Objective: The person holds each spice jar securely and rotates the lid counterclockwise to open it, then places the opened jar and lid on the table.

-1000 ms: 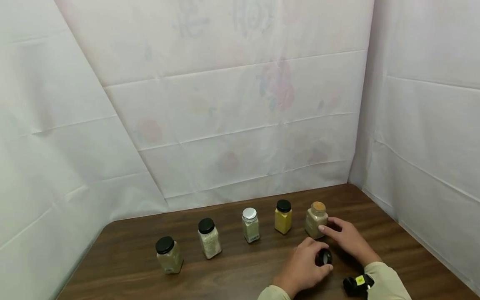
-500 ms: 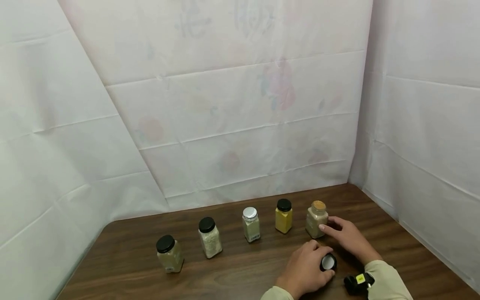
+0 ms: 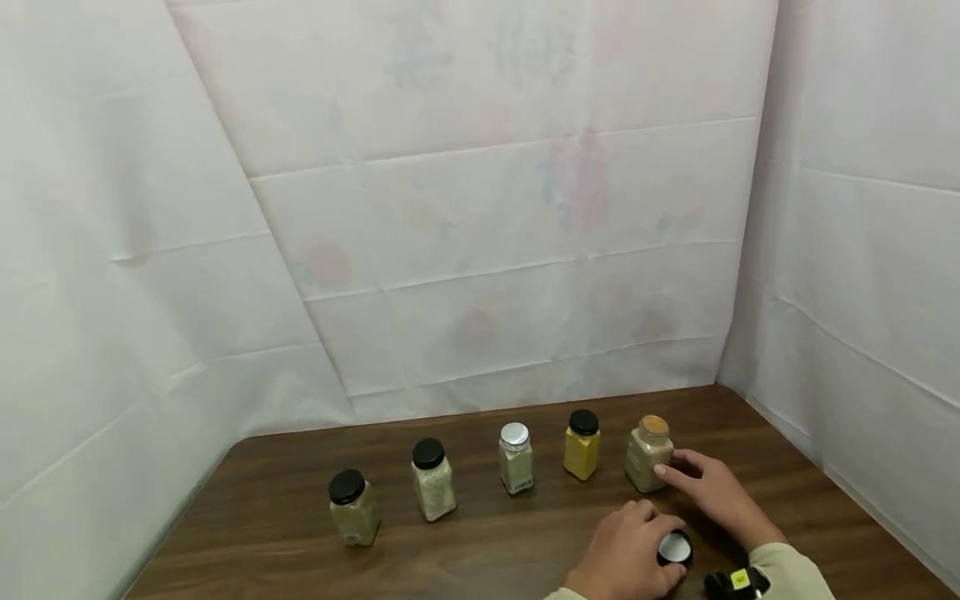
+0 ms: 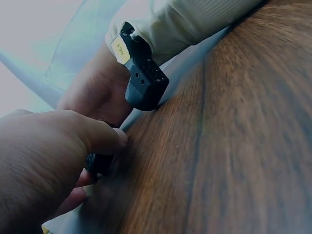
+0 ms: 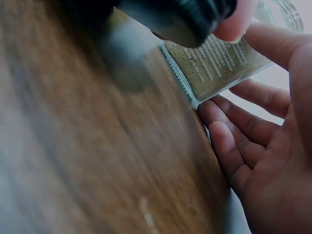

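An uncapped square spice jar (image 3: 648,462) of tan powder stands upright at the right of the table, an orange-brown surface showing at its mouth. My right hand (image 3: 716,497) holds its near right side, thumb in front and fingers around the back. In the right wrist view, printed text shows on the jar (image 5: 209,73), and the lower fingers curl loosely by its base. Just in front, my left hand (image 3: 628,550) pinches a black screw lid (image 3: 675,547) between thumb and fingers, white liner facing up. The left wrist view shows only the dark edge of this lid (image 4: 99,164), low over the wood.
To the left stand several capped jars: a yellow one (image 3: 582,454), a silver-lidded one (image 3: 517,467), a pale one (image 3: 434,490) and a greenish one (image 3: 356,517). White cloth (image 3: 480,250) hangs behind the brown table (image 3: 465,558) and along both sides.
The lid in my left hand has turned from edge-on to liner up, moving slightly right. My right hand stays at the jar. The whole head view has shifted a little.
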Demonstrator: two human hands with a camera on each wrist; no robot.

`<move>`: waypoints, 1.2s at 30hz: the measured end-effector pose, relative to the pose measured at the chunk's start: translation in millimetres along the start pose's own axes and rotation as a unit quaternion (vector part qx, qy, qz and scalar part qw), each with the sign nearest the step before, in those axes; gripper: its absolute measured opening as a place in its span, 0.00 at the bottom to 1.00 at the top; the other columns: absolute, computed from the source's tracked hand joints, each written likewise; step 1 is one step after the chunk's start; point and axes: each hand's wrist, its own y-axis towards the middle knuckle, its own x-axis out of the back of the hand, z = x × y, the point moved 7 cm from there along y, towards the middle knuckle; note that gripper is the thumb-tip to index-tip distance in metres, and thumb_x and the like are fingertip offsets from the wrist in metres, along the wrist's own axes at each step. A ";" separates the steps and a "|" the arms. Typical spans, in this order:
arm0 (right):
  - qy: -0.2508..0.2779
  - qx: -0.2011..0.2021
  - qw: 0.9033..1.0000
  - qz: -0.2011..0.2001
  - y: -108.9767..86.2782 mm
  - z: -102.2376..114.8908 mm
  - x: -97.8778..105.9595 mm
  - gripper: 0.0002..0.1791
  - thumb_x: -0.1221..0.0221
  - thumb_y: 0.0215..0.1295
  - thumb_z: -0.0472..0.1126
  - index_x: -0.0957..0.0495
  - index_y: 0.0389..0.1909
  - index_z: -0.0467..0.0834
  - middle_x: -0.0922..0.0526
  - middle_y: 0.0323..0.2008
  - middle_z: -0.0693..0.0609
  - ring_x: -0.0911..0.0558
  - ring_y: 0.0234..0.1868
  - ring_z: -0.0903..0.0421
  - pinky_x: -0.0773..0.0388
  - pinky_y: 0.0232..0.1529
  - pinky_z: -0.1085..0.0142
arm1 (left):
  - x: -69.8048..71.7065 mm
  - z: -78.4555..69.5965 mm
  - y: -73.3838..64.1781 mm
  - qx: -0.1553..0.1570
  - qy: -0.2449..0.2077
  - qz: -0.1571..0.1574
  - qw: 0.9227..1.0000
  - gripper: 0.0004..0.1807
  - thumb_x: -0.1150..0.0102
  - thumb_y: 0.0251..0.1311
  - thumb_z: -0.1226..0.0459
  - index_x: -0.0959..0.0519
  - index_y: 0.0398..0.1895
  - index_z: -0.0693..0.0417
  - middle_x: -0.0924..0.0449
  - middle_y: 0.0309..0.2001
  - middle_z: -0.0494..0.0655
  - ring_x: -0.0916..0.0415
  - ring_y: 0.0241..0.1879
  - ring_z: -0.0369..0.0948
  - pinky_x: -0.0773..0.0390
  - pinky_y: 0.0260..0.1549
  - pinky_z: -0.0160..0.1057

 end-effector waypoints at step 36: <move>0.009 0.025 0.999 -0.035 -6.1 3.0 1.4 0.36 0.42 0.71 0.60 0.26 0.62 0.32 0.22 0.58 0.34 0.25 0.60 0.36 0.29 0.56 0.41 | -2.6 -2.6 -0.5 -0.002 -0.025 -0.032 0.999 0.20 0.33 0.62 0.50 0.20 0.57 0.36 0.29 0.52 0.32 0.30 0.48 0.26 0.29 0.42 0.24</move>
